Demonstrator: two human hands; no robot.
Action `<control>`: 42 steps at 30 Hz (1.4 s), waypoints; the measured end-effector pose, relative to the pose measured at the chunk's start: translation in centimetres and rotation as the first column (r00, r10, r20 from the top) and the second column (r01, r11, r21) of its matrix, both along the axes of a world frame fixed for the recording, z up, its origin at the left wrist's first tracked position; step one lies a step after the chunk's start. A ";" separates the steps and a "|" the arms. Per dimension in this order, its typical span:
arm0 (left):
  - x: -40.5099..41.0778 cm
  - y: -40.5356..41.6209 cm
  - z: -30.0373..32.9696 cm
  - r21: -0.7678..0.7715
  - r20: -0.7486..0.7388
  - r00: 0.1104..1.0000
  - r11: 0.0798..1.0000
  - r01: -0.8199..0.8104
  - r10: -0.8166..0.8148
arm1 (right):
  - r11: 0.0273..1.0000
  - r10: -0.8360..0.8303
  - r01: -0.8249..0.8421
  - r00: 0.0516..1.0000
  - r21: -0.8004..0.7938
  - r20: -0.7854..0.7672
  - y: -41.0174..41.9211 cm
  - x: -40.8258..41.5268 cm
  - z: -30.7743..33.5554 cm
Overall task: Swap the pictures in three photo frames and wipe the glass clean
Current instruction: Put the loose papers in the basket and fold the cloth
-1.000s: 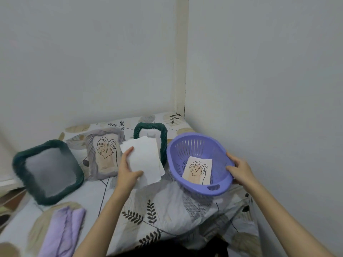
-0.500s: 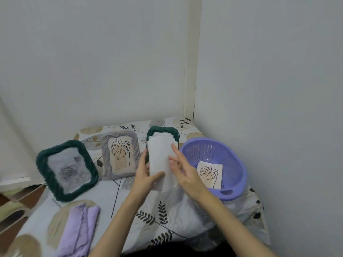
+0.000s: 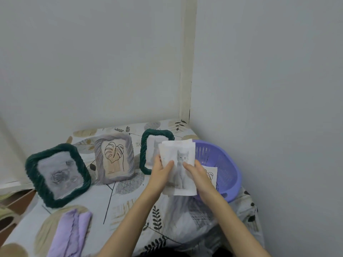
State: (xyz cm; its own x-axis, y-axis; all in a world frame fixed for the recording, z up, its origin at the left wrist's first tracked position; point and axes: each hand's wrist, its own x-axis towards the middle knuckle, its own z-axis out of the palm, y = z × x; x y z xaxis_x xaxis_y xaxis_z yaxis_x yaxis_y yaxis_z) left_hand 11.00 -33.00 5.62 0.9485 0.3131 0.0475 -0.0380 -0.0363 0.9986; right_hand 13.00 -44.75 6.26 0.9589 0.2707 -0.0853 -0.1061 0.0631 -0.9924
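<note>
Both hands hold a small stack of paper prints above the table; the front print shows a grey kitten [image 3: 181, 175]. My left hand [image 3: 161, 172] pinches the stack's left side, my right hand [image 3: 197, 176] its right side. Three frames lean on the table: a dark green frame with a rose picture [image 3: 57, 175] at left, a grey frame with a leaf drawing [image 3: 114, 157] in the middle, and a second dark green frame [image 3: 148, 147] partly hidden behind the prints. A leaf print [image 3: 211, 174] lies in the purple basket [image 3: 225, 164].
A folded lilac cloth [image 3: 71, 234] lies at the near left of the leaf-patterned tablecloth [image 3: 126, 204]. Walls meet in a corner right behind the frames and close beside the basket. A wooden shelf edge [image 3: 14, 199] shows at far left.
My right hand left the basket's rim and joined the left on the prints. The stack was turned from its blank side, so the kitten picture now faces me.
</note>
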 end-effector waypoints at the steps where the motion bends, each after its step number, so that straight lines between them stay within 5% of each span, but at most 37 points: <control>1: 0.6 -0.8 0.3 0.056 -0.019 0.999 0.998 0.037 -0.036 | 0.997 0.036 -0.035 0.999 -0.075 0.010 -0.3 0.3 0.1; 7: 7.3 -3.3 0.3 0.242 -0.230 0.970 0.961 0.130 -0.073 | 0.863 -0.197 0.245 0.969 -0.442 0.151 -4.8 6.2 -0.3; 11: 11.2 -3.9 -1.7 0.369 -0.449 0.889 0.889 0.271 -0.085 | 0.685 -0.108 0.149 0.989 -0.713 0.102 -6.6 9.6 -1.6; 16: 13.0 -5.3 -2.6 0.560 -0.634 0.770 0.644 0.521 -0.072 | 0.448 0.001 -0.075 0.996 -0.891 -0.084 -6.8 10.6 -3.0; 22: 13.2 -6.0 -3.0 0.525 -0.762 0.645 0.527 0.668 -0.059 | 0.491 -0.012 -0.103 0.992 -0.865 -0.125 -5.9 11.6 -2.8; 25: 13.0 -6.0 -2.7 0.488 -0.762 0.643 0.581 0.651 -0.081 | 0.564 -0.045 -0.025 0.997 -0.825 -0.061 -6.0 12.3 -3.1; 29: 11.5 -5.1 -1.9 0.642 -0.451 0.888 0.656 0.396 -0.094 | 0.592 -0.066 0.270 0.955 -0.759 0.289 -7.1 11.4 -3.0; 32: 7.3 -3.8 -2.5 0.772 -0.091 0.986 0.636 -0.020 0.142 | 0.292 -0.042 0.476 0.873 -0.829 0.487 -9.0 9.6 -3.3; 34: 5.0 -3.2 -3.5 0.661 -0.165 0.957 0.747 -0.072 0.238 | 0.228 -0.093 0.392 0.920 -0.891 0.381 -10.4 8.7 -3.8; 37: 4.0 -3.1 -4.2 0.149 -0.346 0.937 0.989 0.012 0.041 | 0.475 -0.125 0.296 0.955 -0.829 0.269 -11.9 8.5 -4.3; 39: 3.8 -3.7 -4.0 0.026 -0.339 0.941 1.000 0.013 -0.003 | 0.502 -0.140 0.309 0.951 -0.808 0.277 -12.4 8.6 -4.2; 42: 3.8 -4.9 -4.0 0.038 -0.338 0.941 0.999 0.005 0.008 | 0.513 -0.153 0.328 0.944 -0.793 0.292 -12.9 8.9 -4.0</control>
